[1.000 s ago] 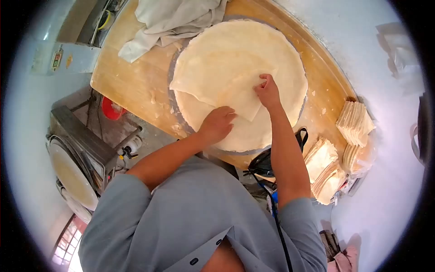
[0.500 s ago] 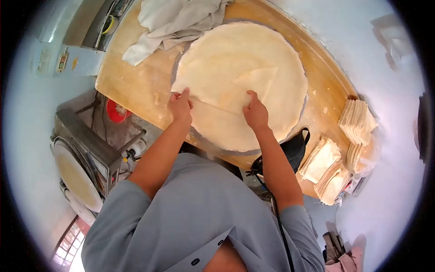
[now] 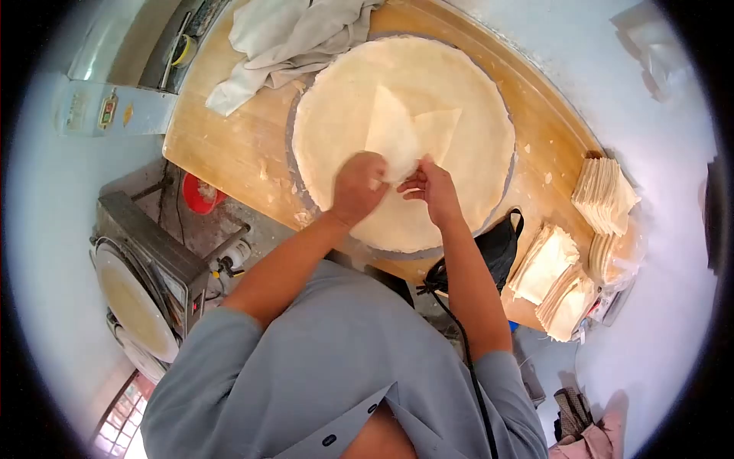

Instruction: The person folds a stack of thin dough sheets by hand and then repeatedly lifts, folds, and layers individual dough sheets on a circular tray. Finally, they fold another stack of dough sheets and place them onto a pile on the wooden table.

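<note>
A big round stack of thin pale dough sheets (image 3: 474, 99) lies on a wooden table (image 3: 229, 145). On top of it sits one sheet folded into a narrow wedge (image 3: 409, 126). My left hand (image 3: 358, 187) grips the wedge's near left flap, which stands partly lifted. My right hand (image 3: 434, 187) pinches the wedge's near tip, right beside the left hand. Both hands meet over the near part of the stack.
A crumpled grey cloth (image 3: 294, 34) lies at the table's far edge. Stacks of folded sheets (image 3: 604, 195) and more folded stacks (image 3: 554, 279) sit at the right. A black bag (image 3: 493, 249) hangs near my right arm. A metal machine (image 3: 141, 271) and red bowl (image 3: 199, 191) stand lower left.
My left hand has swung from the stack's left edge to the middle, folding the sheet's left side over. The sheet is now a narrow wedge. My right hand barely shifted.
</note>
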